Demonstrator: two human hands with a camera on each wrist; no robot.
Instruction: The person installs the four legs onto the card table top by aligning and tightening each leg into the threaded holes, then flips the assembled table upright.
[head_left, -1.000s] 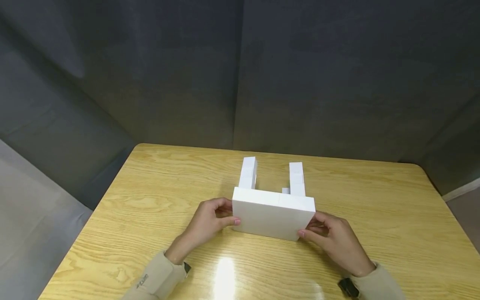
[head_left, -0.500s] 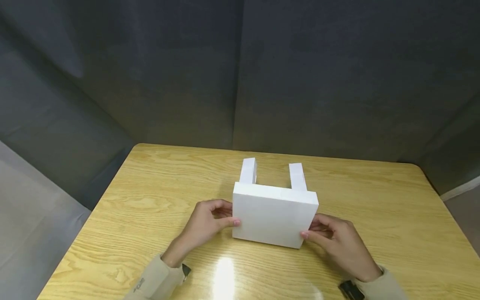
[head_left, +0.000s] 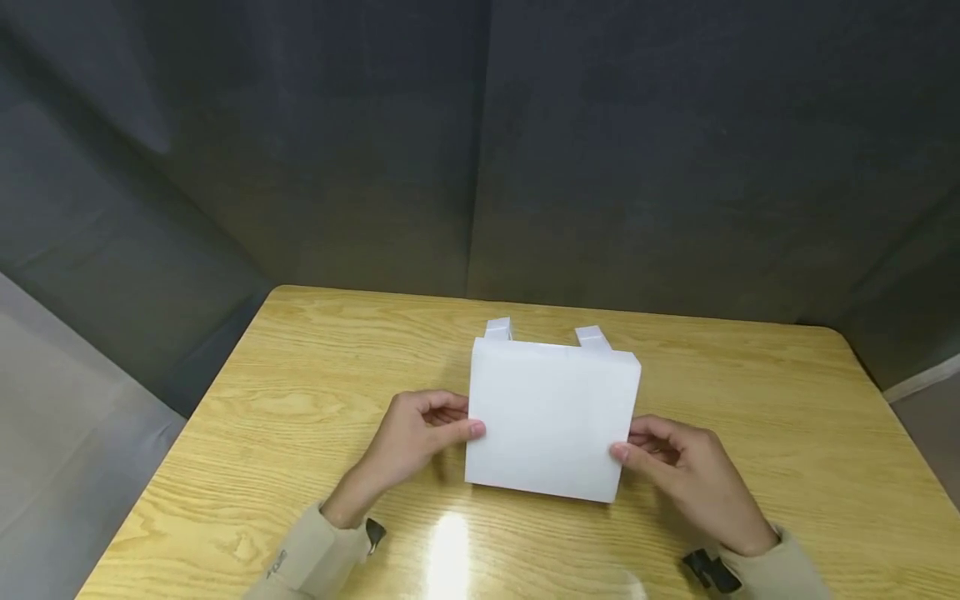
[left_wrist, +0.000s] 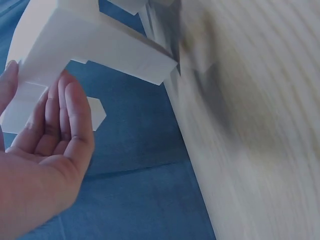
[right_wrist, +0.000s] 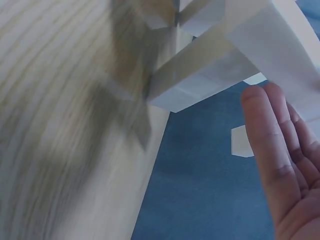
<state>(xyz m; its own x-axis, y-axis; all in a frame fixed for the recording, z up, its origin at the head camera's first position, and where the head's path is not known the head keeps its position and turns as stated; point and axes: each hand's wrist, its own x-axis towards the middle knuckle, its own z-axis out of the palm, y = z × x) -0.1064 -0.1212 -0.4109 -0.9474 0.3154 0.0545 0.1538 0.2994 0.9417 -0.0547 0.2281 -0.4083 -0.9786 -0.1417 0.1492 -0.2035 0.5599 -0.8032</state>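
Observation:
A small white table-like piece (head_left: 553, 425), a thick square slab with block legs, is held by both hands. Its broad flat face is tilted up toward the head camera, and two leg ends stick out beyond the far edge. My left hand (head_left: 411, 442) grips the left side, thumb on the broad face and fingers behind. On the right side my right hand (head_left: 693, 479) grips it the same way. The left wrist view shows a leg (left_wrist: 127, 50) slanting down close to the tabletop. A similar leg (right_wrist: 202, 77) comes near the wood in the right wrist view.
The wooden table (head_left: 322, 358) spreads out on both sides of the piece. A dark cloth backdrop (head_left: 480, 167) hangs behind its far edge. Both wrists carry black straps over beige sleeves (head_left: 307, 550).
The white piece has tipped over: its broad face turns up toward the camera, its top edge moves away, and the legs drop mostly behind it. Both hands keep their hold.

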